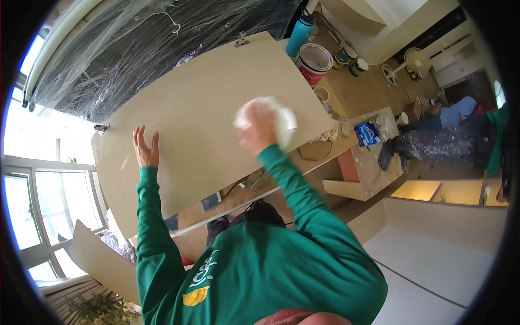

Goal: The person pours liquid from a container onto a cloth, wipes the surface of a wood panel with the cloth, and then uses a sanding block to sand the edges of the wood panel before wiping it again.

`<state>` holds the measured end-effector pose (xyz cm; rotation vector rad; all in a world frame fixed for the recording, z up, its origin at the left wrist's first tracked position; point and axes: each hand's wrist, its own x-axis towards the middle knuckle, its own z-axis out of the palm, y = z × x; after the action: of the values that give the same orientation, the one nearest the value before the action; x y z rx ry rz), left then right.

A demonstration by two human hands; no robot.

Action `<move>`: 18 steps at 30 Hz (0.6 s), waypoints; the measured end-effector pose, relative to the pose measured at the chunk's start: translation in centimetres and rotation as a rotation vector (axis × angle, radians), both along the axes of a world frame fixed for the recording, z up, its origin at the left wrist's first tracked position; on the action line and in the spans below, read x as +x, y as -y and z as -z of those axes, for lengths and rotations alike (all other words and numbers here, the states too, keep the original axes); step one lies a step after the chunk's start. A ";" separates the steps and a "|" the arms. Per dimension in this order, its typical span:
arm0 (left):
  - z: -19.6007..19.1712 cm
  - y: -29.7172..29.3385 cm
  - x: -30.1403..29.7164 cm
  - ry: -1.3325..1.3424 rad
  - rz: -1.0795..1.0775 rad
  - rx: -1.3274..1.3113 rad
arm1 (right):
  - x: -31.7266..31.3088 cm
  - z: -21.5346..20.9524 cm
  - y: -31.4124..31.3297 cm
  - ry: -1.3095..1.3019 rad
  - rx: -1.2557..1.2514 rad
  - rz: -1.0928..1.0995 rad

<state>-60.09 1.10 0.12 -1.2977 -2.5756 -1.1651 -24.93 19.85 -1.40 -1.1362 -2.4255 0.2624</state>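
A large flat beige cabinet door panel [195, 92] lies in front of me, with a metal hinge [241, 39] at its far edge and another hinge [101, 128] at its left edge. My left hand [145, 149] lies on the panel's left part, fingers spread and holding nothing. Over the right part, my right hand [259, 129] grips a white cloth [284, 117] against the surface. Motion smears this hand and the cloth, and the cloth hides the panel under it.
Beyond the panel's right corner stand a blue bottle [299, 36] and a paint bucket [315, 59]. A blue package [368, 134] lies on a stained board at the right. Another person [444, 138] in spattered trousers is farther right. Clear plastic sheeting [135, 43] hangs behind; windows [54, 200] are left.
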 end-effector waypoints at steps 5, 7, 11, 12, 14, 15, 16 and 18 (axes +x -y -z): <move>0.7 -11.2 -0.1 -0.104 -0.099 -0.077 | -4.5 -0.8 5.3 -0.014 -0.094 -0.700; 1.7 -12.2 -0.4 -0.161 -0.135 -0.154 | -2.6 -0.7 -1.9 -0.100 -0.146 -0.540; 2.6 -13.0 0.1 -0.268 -0.149 -0.270 | 0.1 -1.2 -19.2 0.121 0.130 -0.177; 2.1 -13.0 0.9 -0.259 -0.128 -0.285 | 0.2 -0.6 -22.8 0.193 0.154 -0.106; 1.5 -12.7 1.5 -0.243 -0.139 -0.302 | -1.7 -0.5 -27.5 0.212 0.162 -0.098; 1.2 -12.7 1.5 -0.242 -0.144 -0.305 | -3.3 -0.4 -29.6 0.220 0.151 -0.101; 1.3 -12.6 1.5 -0.250 -0.151 -0.316 | -4.8 -0.3 -31.6 0.226 0.142 -0.096; 1.1 -12.7 1.1 -0.277 -0.155 -0.334 | -7.6 -0.4 -35.6 0.224 0.148 -0.060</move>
<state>-58.98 13.79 -1.02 -1.1804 -2.6721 -0.5040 -32.52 55.47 -1.04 -1.0789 -2.6263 -0.0282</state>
